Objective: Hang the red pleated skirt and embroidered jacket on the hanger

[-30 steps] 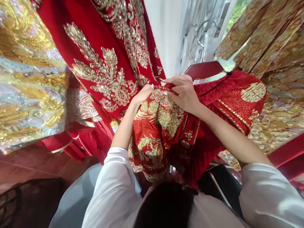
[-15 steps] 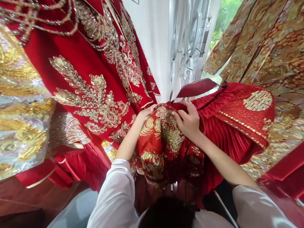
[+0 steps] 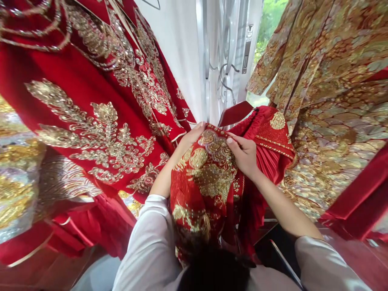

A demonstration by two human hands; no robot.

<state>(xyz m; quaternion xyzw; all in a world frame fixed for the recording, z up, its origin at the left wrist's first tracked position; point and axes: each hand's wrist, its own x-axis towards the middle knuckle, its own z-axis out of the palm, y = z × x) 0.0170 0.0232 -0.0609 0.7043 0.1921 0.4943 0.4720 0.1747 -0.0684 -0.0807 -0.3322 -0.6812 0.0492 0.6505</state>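
Note:
My left hand (image 3: 194, 135) and my right hand (image 3: 245, 155) grip the top edge of a red embroidered skirt (image 3: 212, 173), fingers closed on its band on either side of a gold motif. The front panel hangs down between my forearms, its lower part hidden behind a dark head shape. On the right, the skirt's pleated side and a stiff red panel with a gold emblem (image 3: 277, 120) spread outward. A dark red hanger (image 3: 236, 114) with a metal hook stands just behind the band.
To the left hangs a red jacket (image 3: 100, 101) with gold sequin embroidery and bead strings. A gold patterned robe (image 3: 330, 121) hangs at the right. White curtain cloth (image 3: 178, 52) and a pale metal door frame (image 3: 247, 48) stand behind. Red cloth (image 3: 357, 198) juts in at lower right.
The skirt's front panel is now raised and spread flatter between my hands. The emblem panel on the right has swung inward and away. The view has shifted a little to the right.

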